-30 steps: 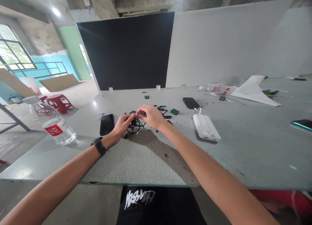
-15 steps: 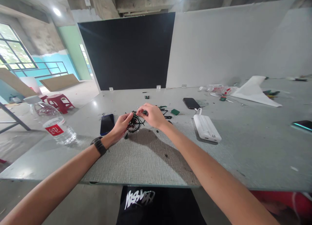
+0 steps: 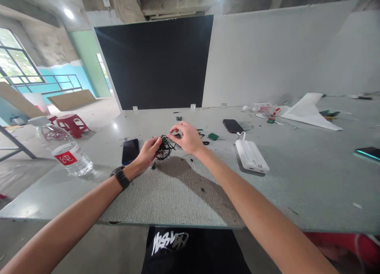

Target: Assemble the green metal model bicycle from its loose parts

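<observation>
Between the thumb and fingers of my left hand [image 3: 148, 152] is a small dark model bicycle [image 3: 163, 150], its spoked wheel facing me above the table. Close to the top of that wheel, my right hand [image 3: 189, 138] has its thumb and forefinger drawn together in a pinch. Whatever sits between those fingertips is too small to make out. Behind the right hand, more thin dark green parts [image 3: 201, 134] show in part, the rest covered by the hand. A small green piece [image 3: 153, 166] lies just below the wheel.
A phone [image 3: 130, 151] lies left of my hands, near a water bottle [image 3: 67, 147]. To the right are a green block [image 3: 213, 136], a second phone [image 3: 233, 126] and a white power bank [image 3: 252, 156]. A white foam wing [image 3: 308, 111] rests farther right.
My right hand has shifted slightly up and to the right, its fingers a bit more raised. More of the bicycle beside the wheel shows. My left hand keeps its hold almost unmoved.
</observation>
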The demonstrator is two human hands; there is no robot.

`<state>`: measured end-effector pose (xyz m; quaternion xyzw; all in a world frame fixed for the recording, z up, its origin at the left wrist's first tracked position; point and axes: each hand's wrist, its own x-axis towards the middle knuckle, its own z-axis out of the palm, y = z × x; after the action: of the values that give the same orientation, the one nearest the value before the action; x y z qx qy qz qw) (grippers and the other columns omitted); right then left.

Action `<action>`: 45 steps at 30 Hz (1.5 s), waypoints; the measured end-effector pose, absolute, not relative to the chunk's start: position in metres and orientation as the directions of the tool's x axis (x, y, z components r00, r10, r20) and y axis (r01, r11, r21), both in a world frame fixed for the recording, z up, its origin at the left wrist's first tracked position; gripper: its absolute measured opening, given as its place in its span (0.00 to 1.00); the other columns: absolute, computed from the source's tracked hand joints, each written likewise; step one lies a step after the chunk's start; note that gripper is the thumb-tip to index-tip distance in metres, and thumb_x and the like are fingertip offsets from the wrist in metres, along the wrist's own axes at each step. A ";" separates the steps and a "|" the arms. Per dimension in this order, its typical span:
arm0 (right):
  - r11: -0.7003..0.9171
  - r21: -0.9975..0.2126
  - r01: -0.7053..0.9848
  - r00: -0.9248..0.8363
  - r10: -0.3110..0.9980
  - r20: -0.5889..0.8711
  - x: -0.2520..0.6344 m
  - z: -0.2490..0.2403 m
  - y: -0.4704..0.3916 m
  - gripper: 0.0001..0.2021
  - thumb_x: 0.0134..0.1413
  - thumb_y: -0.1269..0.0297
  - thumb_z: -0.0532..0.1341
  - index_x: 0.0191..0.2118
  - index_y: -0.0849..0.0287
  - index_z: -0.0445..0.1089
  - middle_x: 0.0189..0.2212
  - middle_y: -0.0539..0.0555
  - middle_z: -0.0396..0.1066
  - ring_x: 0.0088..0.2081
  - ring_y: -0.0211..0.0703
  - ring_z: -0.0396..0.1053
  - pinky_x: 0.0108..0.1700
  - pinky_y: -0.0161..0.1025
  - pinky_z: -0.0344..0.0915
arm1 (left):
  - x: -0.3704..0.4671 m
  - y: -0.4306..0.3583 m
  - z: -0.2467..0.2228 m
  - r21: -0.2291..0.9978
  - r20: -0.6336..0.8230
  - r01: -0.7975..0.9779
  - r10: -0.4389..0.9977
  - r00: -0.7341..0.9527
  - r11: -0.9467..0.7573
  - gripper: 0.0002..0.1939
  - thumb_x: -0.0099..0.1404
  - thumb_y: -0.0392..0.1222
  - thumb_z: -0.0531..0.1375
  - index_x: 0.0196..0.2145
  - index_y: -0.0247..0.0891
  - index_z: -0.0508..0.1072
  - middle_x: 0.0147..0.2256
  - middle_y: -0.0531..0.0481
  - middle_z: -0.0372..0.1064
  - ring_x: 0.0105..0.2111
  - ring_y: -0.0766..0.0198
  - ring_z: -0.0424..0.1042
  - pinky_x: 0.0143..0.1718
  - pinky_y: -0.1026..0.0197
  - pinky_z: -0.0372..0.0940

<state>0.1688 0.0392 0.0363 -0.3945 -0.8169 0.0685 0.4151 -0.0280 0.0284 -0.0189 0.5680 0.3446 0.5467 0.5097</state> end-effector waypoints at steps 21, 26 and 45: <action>0.472 -0.298 0.830 -0.355 0.858 0.372 0.233 0.014 0.065 0.12 0.65 0.70 0.57 0.43 0.60 0.79 0.40 0.60 0.73 0.41 0.47 0.71 0.46 0.42 0.64 | -0.030 0.031 -0.016 0.943 0.289 -0.189 0.955 0.063 -0.273 0.22 0.63 0.60 0.65 0.30 0.35 0.72 0.26 0.53 0.61 0.24 0.69 0.59 0.23 0.66 0.56; 0.531 -0.265 0.805 -0.437 0.833 0.341 0.223 0.005 0.052 0.11 0.66 0.70 0.57 0.43 0.58 0.78 0.41 0.57 0.74 0.42 0.45 0.71 0.45 0.40 0.63 | -0.032 0.030 -0.015 0.943 0.313 -0.140 0.948 0.052 -0.303 0.23 0.65 0.60 0.63 0.28 0.36 0.69 0.26 0.54 0.58 0.24 0.69 0.56 0.23 0.66 0.54; 0.551 -0.101 0.828 -0.525 0.826 0.203 0.175 -0.010 0.052 0.15 0.68 0.71 0.55 0.49 0.61 0.79 0.43 0.62 0.72 0.45 0.48 0.71 0.45 0.38 0.61 | -0.034 0.038 -0.022 0.931 0.363 -0.058 0.931 0.034 -0.361 0.23 0.66 0.61 0.61 0.30 0.36 0.71 0.26 0.54 0.57 0.25 0.68 0.56 0.24 0.65 0.53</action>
<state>0.1750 0.0518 -0.0097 -0.4737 -0.8733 -0.0039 0.1139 -0.0344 0.0384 -0.0225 0.5814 0.3753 0.5851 0.4228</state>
